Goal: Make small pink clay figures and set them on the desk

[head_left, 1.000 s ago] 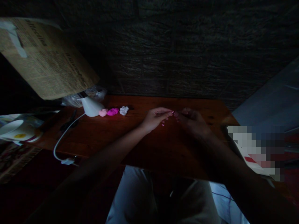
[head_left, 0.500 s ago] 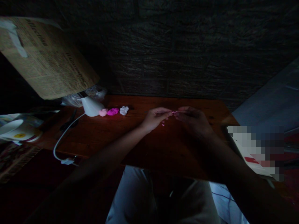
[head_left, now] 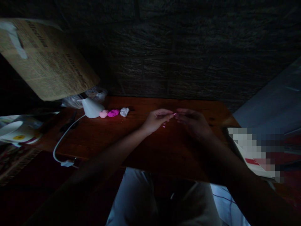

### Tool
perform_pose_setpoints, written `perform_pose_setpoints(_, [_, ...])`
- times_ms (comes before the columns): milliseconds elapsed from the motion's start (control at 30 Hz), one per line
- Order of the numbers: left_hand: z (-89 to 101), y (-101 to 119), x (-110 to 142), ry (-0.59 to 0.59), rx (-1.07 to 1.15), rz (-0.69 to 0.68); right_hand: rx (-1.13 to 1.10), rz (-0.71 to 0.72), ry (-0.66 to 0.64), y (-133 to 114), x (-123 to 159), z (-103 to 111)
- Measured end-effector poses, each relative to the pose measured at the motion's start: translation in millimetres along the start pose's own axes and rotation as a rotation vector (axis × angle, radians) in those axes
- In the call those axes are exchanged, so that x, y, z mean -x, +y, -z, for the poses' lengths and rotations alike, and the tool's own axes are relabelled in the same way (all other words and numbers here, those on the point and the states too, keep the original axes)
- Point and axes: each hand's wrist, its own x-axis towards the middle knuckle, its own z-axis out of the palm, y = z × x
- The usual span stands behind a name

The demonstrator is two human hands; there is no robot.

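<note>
Over the wooden table, my left hand (head_left: 157,120) pinches a small pink piece of modelling clay (head_left: 174,114) between thumb and fingers. My right hand (head_left: 194,122) meets it from the other side, its fingertips closed at the same piece. The exact shape of the piece is too small and dark to make out. Just below my left fingers lies another tiny pink bit of clay (head_left: 164,126). To the left sit three lumps in a row: light pink clay (head_left: 103,114), bright magenta clay (head_left: 113,113) and white clay (head_left: 124,111).
A white lamp (head_left: 91,108) with a newsprint shade (head_left: 51,59) stands on the left of the wooden table (head_left: 98,138), its cord hanging off the front. A white cup (head_left: 17,131) is at far left. A dark brick wall (head_left: 152,47) rises behind.
My fingers have shifted slightly around the small pink clay piece, and less of it shows between them. The lumps on the table stay put.
</note>
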Motion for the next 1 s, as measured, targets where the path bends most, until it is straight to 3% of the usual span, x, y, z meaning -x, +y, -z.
perform_pose_setpoints(1000, [-1.9,-1.2,-0.7,0.017,0.069,0.054,-0.042,-0.098,-0.022,1.2,2.5,-4.6])
